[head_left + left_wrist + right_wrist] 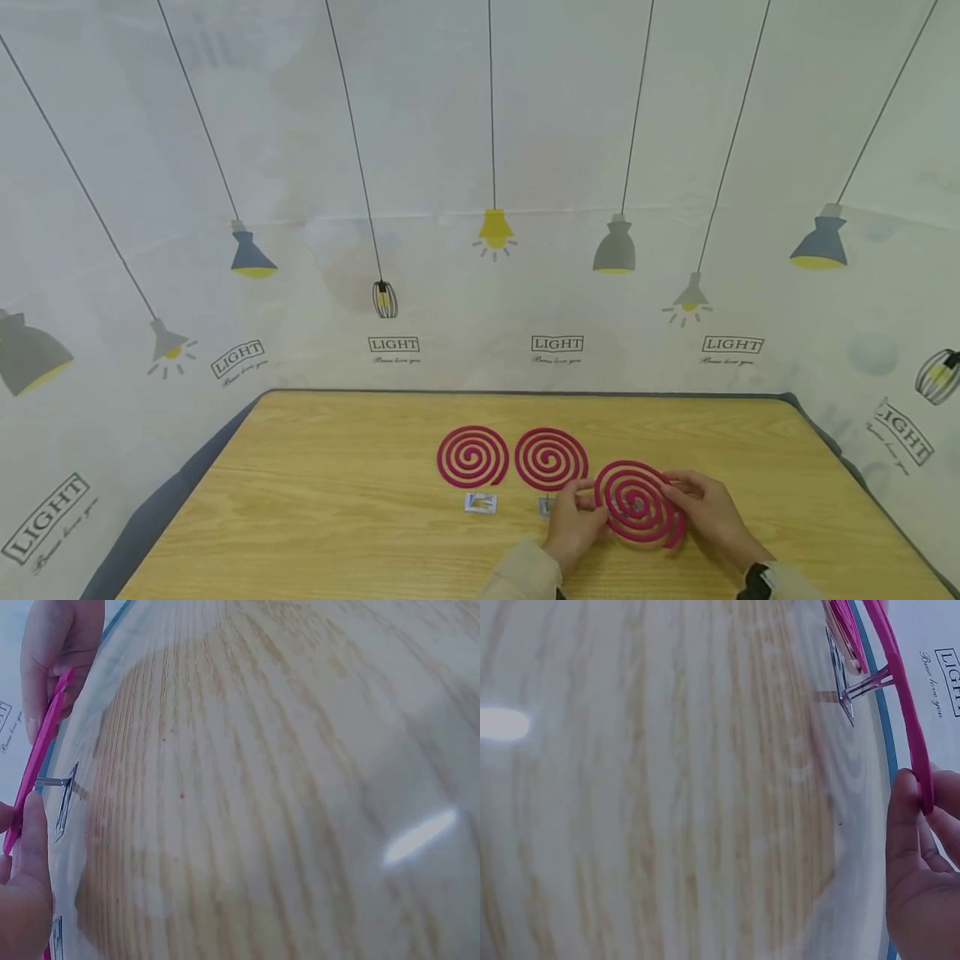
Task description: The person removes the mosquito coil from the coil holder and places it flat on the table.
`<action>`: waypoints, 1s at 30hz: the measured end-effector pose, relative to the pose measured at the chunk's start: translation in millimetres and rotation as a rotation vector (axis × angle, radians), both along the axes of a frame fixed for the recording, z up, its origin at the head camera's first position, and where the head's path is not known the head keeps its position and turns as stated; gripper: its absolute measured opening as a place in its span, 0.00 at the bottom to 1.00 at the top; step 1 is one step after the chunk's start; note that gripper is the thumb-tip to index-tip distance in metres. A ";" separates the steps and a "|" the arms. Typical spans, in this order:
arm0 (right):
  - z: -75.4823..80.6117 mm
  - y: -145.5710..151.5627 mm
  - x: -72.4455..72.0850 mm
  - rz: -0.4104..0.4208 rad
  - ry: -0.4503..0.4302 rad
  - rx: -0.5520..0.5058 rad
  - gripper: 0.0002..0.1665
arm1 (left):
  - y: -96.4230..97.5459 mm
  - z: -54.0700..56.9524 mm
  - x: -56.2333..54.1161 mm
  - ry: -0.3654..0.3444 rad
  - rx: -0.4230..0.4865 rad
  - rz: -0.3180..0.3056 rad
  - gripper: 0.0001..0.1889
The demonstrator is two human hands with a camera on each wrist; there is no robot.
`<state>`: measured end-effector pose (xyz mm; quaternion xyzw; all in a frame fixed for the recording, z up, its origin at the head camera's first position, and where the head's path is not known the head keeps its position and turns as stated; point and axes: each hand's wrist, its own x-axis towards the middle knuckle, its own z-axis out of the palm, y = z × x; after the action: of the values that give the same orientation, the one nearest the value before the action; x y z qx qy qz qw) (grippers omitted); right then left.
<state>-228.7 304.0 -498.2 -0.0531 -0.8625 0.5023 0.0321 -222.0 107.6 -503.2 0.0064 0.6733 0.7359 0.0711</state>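
A magenta mosquito coil (636, 500) is held by its edges between both hands, over a small metal stand (66, 802). The left hand (574, 523) pinches the coil's left rim, thumb on top. At the opposite rim, the right hand (712, 510) pinches it between thumb and fingers. In the right wrist view, the stand's upright prong (871, 681) meets the coil's underside, while its flat base lies on the table. From above, the coil covers most of this stand.
Two more magenta coils, a left one (472, 457) and a middle one (551, 460), lie farther back on the wooden table (315, 500). A flat metal stand (481, 502) is before the left coil; another (545, 506) is partly hidden by the left hand.
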 end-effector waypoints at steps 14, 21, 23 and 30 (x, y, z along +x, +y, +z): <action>3.0 0.6 -1.1 0.000 -0.002 0.054 0.19 | 0.1 3.4 -1.1 -0.021 -0.021 0.000 0.22; 8.1 -0.7 -0.8 -0.005 -0.036 0.041 0.21 | -2.6 7.6 -4.3 -0.029 -0.035 -0.018 0.22; 9.6 -0.9 -0.8 -0.002 -0.035 0.052 0.22 | -3.5 8.7 -5.3 -0.019 -0.037 -0.024 0.23; 15.5 -1.4 -1.0 0.001 -0.043 0.018 0.22 | -4.5 10.6 -7.8 0.013 -0.050 -0.034 0.22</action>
<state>-229.8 302.6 -482.7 -0.0634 -0.8674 0.4934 0.0140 -229.9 103.1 -492.6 0.0210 0.6917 0.7175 0.0795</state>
